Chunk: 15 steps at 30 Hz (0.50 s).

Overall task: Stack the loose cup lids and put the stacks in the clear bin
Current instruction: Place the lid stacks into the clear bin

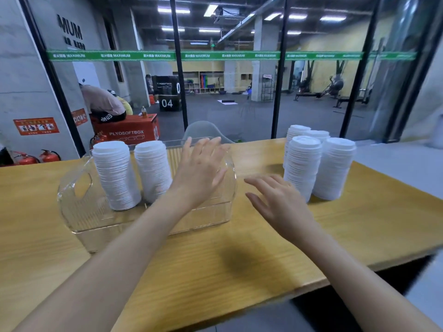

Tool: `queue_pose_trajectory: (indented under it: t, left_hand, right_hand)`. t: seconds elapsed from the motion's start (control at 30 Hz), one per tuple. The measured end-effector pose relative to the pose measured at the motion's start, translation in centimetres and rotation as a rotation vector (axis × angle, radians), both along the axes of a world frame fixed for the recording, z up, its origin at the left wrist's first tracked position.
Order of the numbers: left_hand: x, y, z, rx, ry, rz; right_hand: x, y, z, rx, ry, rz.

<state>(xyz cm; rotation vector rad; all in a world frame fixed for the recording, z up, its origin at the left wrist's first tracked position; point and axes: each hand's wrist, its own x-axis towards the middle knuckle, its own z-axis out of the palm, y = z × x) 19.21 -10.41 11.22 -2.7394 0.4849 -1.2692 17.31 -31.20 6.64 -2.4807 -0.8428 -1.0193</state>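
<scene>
Forearms are seen nearest the camera, reaching forward over the worktop [239, 259]. Left hand [200, 171] is held above the clear bin [79, 212], fingers [211, 146] spread and holding nothing. Right hand [275, 200] is held low over the wood, fingers [257, 183] spread and empty, tips directed at the nearest lid stack [300, 166], close to it but not judged to be touching.

Two stacks [115, 174] are already stood in the bin, to the left of the left fingers; both lean slightly. Four stacks are grouped just beyond the right fingers.

Step in hand is judged to be taking the nearest stack. It is best clasped with both palms low on opposite sides, kept plumb, and lowered into the free right half of the bin.

Long axis of each stack is near vertical, lid tops facing upward. Long axis of the bin runs left to right.
</scene>
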Motion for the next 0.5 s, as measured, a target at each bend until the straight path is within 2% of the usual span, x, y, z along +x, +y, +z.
queue_pose_trajectory:
  t: [0.13,0.33,0.5]
  left_hand:
    - [0.7,-5.1,-0.2,-0.039,0.049,-0.102]
    - [3.1,-11.1,-1.0,-0.069,0.137,-0.226]
    - [6.2,-14.7,-0.4,-0.156,0.18,-0.291]
  right_hand:
    - [0.9,-4.9,-1.7,0.056,0.023,-0.113]
    - [2.4,-10.1,-4.1,0.116,0.188,-0.237]
    - [5.2,-11.7,-5.1,0.31,0.361,-0.307]
